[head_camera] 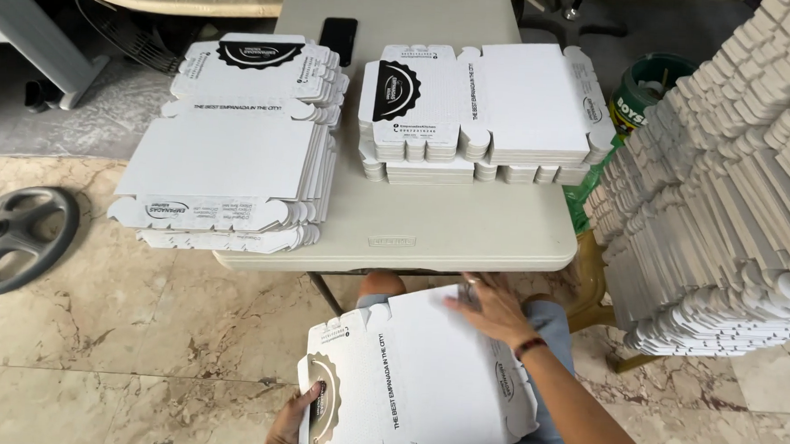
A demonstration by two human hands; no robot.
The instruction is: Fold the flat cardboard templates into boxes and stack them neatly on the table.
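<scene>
A flat white cardboard box blank (pixel 423 377) with a black round emblem and printed lines lies across my lap. My left hand (pixel 294 419) grips its near left edge, fingers curled over the emblem end. My right hand (pixel 497 310) rests flat on the blank's far right corner, fingers spread, a dark band on the wrist. On the beige folding table (pixel 449 229) ahead stand two stacks of the same flat blanks: a left stack (pixel 232 146) overhanging the table's edge and a right stack (pixel 486 110).
A tall leaning pile of flat blanks (pixel 730 185) fills the right side. A black phone (pixel 338 37) lies at the table's far end. A green bucket (pixel 650 87) sits behind the table, a grey wheel-shaped base (pixel 16 238) on the marble floor at left.
</scene>
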